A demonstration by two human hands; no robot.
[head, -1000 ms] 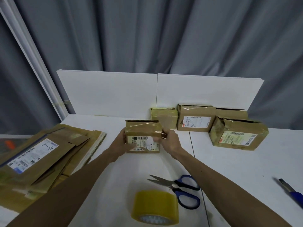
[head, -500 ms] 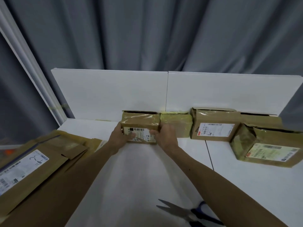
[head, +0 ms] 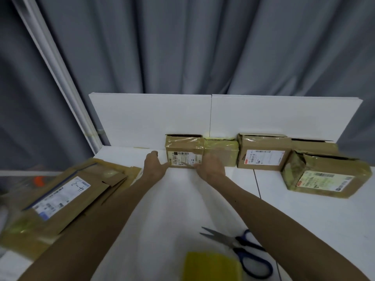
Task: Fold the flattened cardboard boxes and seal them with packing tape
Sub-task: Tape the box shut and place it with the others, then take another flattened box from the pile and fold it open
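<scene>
A small taped brown cardboard box with a white label [head: 184, 153] stands at twelve o'clock against the white backboard [head: 154, 116], touching a second taped box [head: 221, 151]. The left hand [head: 155, 166], fingers loosely spread, rests beside its left edge; the right hand [head: 210, 166], fingers together, touches its front

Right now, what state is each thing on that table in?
Left hand: open, beside the box.
Right hand: open, against the box front.
Small box: folded, taped, set against the white board.
Flat boxes: unfolded, stacked.
Scissors: blades open.
Tape roll: lying unused.
</scene>
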